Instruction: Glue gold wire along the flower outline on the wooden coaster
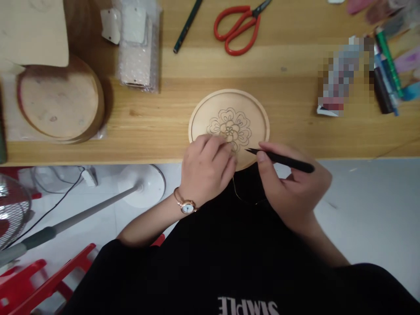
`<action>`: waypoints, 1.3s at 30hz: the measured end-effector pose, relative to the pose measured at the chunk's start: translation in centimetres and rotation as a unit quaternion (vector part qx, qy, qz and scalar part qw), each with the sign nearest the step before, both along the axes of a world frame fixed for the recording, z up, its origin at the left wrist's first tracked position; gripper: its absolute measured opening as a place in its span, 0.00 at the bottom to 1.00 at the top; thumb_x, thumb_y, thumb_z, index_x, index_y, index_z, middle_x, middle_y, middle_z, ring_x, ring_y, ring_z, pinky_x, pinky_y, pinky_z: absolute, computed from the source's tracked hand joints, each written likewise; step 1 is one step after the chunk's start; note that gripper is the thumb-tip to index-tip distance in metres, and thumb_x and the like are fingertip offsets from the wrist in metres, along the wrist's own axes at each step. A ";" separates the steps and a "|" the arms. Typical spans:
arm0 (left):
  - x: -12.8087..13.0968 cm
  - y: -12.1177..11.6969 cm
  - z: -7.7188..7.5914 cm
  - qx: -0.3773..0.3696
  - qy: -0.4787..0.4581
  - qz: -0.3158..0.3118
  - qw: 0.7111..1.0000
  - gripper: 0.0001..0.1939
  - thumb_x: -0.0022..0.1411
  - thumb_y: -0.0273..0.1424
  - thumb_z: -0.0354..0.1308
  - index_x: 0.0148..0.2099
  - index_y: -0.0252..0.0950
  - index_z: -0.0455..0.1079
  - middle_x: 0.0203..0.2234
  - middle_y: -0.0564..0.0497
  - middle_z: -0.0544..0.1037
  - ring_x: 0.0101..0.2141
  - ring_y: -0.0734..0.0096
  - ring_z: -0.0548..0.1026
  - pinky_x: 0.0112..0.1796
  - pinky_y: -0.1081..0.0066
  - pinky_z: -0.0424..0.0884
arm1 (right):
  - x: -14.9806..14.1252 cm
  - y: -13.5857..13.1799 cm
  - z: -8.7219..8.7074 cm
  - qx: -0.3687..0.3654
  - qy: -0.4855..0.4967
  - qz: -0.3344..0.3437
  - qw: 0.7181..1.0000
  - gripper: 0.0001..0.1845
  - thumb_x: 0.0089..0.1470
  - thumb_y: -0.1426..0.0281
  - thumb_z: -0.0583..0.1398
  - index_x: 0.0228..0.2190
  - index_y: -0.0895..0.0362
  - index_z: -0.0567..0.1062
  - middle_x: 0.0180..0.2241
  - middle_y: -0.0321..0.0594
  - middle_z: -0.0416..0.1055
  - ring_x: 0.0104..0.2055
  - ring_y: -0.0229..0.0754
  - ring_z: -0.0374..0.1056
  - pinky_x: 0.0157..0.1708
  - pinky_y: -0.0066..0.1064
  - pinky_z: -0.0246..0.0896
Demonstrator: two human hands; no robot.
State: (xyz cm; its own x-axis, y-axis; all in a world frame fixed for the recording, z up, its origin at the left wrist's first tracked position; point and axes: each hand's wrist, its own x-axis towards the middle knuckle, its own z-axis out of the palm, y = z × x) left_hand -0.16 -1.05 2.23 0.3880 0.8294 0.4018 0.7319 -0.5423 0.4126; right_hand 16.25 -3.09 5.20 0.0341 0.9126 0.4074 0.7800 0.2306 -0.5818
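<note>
A round wooden plate (210,109) with a flower outline drawn on it lies at the near edge of the wooden table (295,127). My left hand (206,168), with a watch on its wrist, rests on the plate's near rim, fingers curled down onto it. My right hand (292,186) holds a black pen (282,160) in a pinch. The pen's tip points left and hovers just over the plate's near right rim, beside the flower.
Red scissors (236,26) and a dark pencil (187,25) lie at the back. A bubble-wrapped packet (138,43) and stacked wooden rounds (59,100) sit to the left. Several markers (387,74) are at the right. A fan stand (141,186) and red stool (39,280) are on the floor.
</note>
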 end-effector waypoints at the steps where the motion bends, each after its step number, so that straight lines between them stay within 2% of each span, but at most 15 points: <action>1: -0.1 0.2 0.2 -0.019 -0.010 -0.001 1.000 0.09 0.63 0.30 0.55 0.42 0.32 0.73 0.38 0.44 0.77 0.40 0.60 0.72 0.40 0.60 0.72 | 0.1 0.0 0.0 0.002 0.004 0.002 1.000 0.10 0.51 0.75 0.63 0.37 0.51 0.77 0.34 0.34 0.79 0.34 0.41 0.76 0.34 0.32 0.73; 7: -0.6 1.4 0.8 -0.129 -0.081 -0.005 0.988 0.08 0.63 0.26 0.55 0.40 0.34 0.75 0.37 0.48 0.77 0.41 0.65 0.74 0.44 0.62 0.71 | 0.9 -0.1 0.0 0.007 0.012 0.007 1.000 0.08 0.51 0.75 0.63 0.36 0.54 0.77 0.33 0.36 0.79 0.33 0.40 0.75 0.32 0.29 0.71; 10: -0.8 1.7 0.9 -0.153 -0.120 -0.002 0.981 0.08 0.63 0.25 0.55 0.42 0.35 0.75 0.38 0.49 0.77 0.42 0.69 0.75 0.45 0.64 0.72 | 1.2 -0.4 0.0 0.001 0.011 0.009 1.000 0.08 0.52 0.75 0.63 0.36 0.55 0.77 0.33 0.36 0.79 0.34 0.39 0.75 0.34 0.29 0.71; 13: -1.6 2.1 0.8 -0.096 -0.135 -0.003 0.986 0.08 0.62 0.26 0.57 0.44 0.35 0.73 0.39 0.48 0.76 0.42 0.68 0.75 0.44 0.65 0.73 | 1.5 -0.6 0.1 -0.013 0.027 0.015 0.999 0.08 0.53 0.75 0.62 0.37 0.56 0.77 0.34 0.36 0.78 0.36 0.37 0.75 0.37 0.28 0.71; 16: -3.3 2.6 0.5 0.026 -0.041 -0.069 0.996 0.17 0.60 0.32 0.61 0.51 0.34 0.70 0.46 0.42 0.75 0.48 0.59 0.73 0.47 0.58 0.71 | 1.7 -0.8 0.0 -0.020 0.047 0.030 0.998 0.09 0.53 0.76 0.62 0.37 0.55 0.77 0.35 0.37 0.78 0.36 0.37 0.74 0.38 0.29 0.70; 19: -4.7 2.6 -0.1 0.028 0.047 -0.109 0.993 0.28 0.61 0.38 0.60 0.60 0.35 0.61 0.56 0.38 0.68 0.57 0.51 0.67 0.54 0.52 0.67 | 2.1 -0.8 0.2 -0.014 0.069 0.035 0.997 0.10 0.52 0.77 0.63 0.38 0.54 0.77 0.35 0.37 0.78 0.36 0.38 0.74 0.37 0.30 0.70; 22: -4.4 1.6 -0.9 0.017 0.069 -0.048 0.996 0.32 0.61 0.43 0.58 0.63 0.36 0.57 0.58 0.36 0.65 0.57 0.49 0.66 0.53 0.54 0.66 | 2.5 -0.8 0.7 -0.005 0.071 0.029 0.997 0.13 0.51 0.79 0.63 0.39 0.53 0.77 0.34 0.36 0.77 0.34 0.38 0.73 0.33 0.29 0.68; 27: -1.1 -1.1 -1.4 0.060 0.089 0.117 0.987 0.37 0.57 0.55 0.57 0.58 0.33 0.65 0.53 0.34 0.70 0.51 0.46 0.68 0.49 0.53 0.64 | 2.9 -0.9 1.6 0.014 0.053 0.000 0.999 0.18 0.50 0.79 0.64 0.42 0.50 0.76 0.33 0.33 0.78 0.33 0.38 0.73 0.32 0.29 0.68; 30: 0.3 -1.7 -1.2 0.076 0.086 0.147 0.983 0.34 0.57 0.55 0.57 0.55 0.34 0.68 0.52 0.36 0.71 0.51 0.48 0.68 0.49 0.56 0.63 | 3.0 -0.8 1.4 0.022 0.054 -0.022 0.998 0.22 0.49 0.79 0.65 0.45 0.50 0.75 0.36 0.33 0.78 0.34 0.38 0.73 0.35 0.30 0.69; 33: 0.0 -1.0 -0.9 0.072 0.063 0.107 0.990 0.28 0.59 0.49 0.60 0.54 0.34 0.68 0.51 0.37 0.71 0.51 0.52 0.69 0.49 0.58 0.65 | 2.9 -0.4 0.9 0.016 0.036 -0.002 0.999 0.21 0.49 0.78 0.65 0.45 0.51 0.75 0.36 0.33 0.78 0.33 0.38 0.74 0.34 0.29 0.70; 36: -1.5 0.4 -0.5 0.059 0.060 0.030 0.996 0.21 0.61 0.39 0.61 0.54 0.36 0.68 0.51 0.38 0.71 0.51 0.54 0.70 0.49 0.57 0.68 | 2.5 0.1 0.4 0.000 0.020 0.051 0.999 0.16 0.51 0.78 0.64 0.42 0.53 0.76 0.36 0.34 0.78 0.35 0.37 0.74 0.36 0.27 0.70; 39: -2.9 1.7 -0.3 0.050 0.069 -0.057 0.995 0.20 0.62 0.37 0.60 0.54 0.37 0.67 0.52 0.39 0.71 0.54 0.54 0.69 0.49 0.57 0.69 | 1.9 0.7 -0.1 -0.017 0.017 0.098 0.995 0.13 0.53 0.78 0.63 0.41 0.56 0.75 0.37 0.36 0.78 0.38 0.37 0.75 0.40 0.28 0.71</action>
